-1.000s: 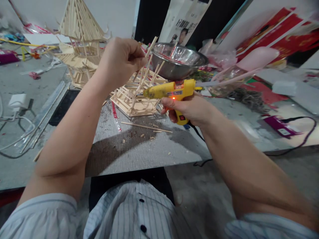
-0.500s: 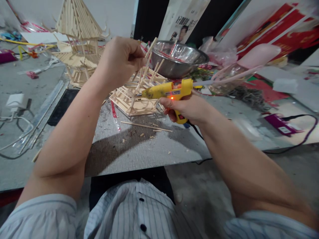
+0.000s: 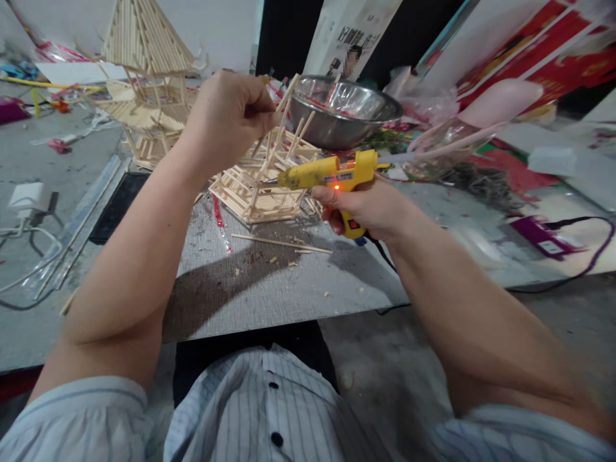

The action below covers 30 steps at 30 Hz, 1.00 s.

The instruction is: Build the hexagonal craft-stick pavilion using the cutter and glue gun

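Observation:
My left hand (image 3: pixel 233 115) is closed, its thumb and fingers pinching a thin wooden stick (image 3: pixel 289 92) that slants up above a half-built frame of sticks (image 3: pixel 276 210). The fingertips are partly hidden behind the hand. In my right hand (image 3: pixel 368 204) is a yellow hot glue gun (image 3: pixel 315 173) with a small red light glowing on its side. Its nozzle points left, close to an upright at the front of the frame; whether it touches, I cannot tell. Behind my left forearm stands a tiered stick pagoda (image 3: pixel 144 45) with a pointed roof.
A steel bowl (image 3: pixel 339 122) stands behind the frame. One loose stick (image 3: pixel 282 243) and small wood scraps lie in front on the grey table (image 3: pixel 289 289). A black phone-like slab (image 3: pixel 115 208) and white charger (image 3: pixel 29 199) are left, a purple box (image 3: pixel 546 237) with a cable right.
The glue gun has drawn back very slightly to the right of the frame. My left hand keeps its pinch on the stick, and the view has shifted a little.

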{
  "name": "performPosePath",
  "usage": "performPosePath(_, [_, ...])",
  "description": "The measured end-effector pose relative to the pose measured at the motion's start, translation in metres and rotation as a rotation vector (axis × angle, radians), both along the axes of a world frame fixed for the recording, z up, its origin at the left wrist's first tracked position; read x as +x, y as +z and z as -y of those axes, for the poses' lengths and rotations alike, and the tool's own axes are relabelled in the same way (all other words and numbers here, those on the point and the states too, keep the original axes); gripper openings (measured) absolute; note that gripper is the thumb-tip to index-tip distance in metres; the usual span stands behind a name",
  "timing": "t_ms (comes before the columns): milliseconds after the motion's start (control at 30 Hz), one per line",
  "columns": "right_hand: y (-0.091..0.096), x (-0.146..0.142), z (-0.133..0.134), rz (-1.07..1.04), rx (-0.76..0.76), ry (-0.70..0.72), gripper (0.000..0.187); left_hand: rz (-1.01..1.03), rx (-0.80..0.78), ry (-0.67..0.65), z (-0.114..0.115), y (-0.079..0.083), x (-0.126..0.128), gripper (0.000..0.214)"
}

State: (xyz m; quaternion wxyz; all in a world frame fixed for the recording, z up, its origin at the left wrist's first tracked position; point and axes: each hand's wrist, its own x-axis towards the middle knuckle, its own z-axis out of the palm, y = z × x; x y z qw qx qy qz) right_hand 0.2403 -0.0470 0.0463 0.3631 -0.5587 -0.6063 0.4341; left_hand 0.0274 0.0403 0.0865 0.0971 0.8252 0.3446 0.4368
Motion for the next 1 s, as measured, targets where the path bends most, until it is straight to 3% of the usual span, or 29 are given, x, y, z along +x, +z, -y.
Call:
performPosePath(700, [-0.001,0.013,0.002,0.007,-0.023,-0.088,0.058,-0.05,0.001,0.029,0.0,0.001,0.002,0.01])
performPosePath(1000, [-0.004,0.03,0.004,-0.056,-0.013,-0.034,0.042,-0.052,-0.04,0.062,0.003,0.003,0.003,0.008])
